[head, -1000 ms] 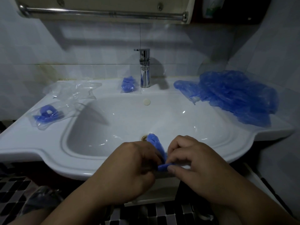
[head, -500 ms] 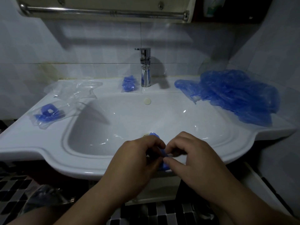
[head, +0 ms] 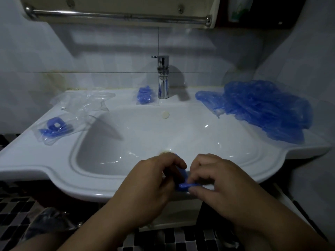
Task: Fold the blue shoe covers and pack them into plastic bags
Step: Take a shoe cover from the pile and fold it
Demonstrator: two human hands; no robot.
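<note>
**Fold tightening over the basin's front edge**

Both hands are working close together. My left hand (head: 154, 180) and right hand (head: 219, 180) are pinching the same blue shoe cover (head: 184, 186) just above the front rim of the sink (head: 72, 185). A second ago a tall flap was sticking up between my fingers. Now it's getting pressed into a small flat wad, so I'm judging this fold nearly done. Empty plastic bags (head: 85, 100) are waiting at the back left, and the loose pile (head: 262, 109) is sitting on the right.
</note>
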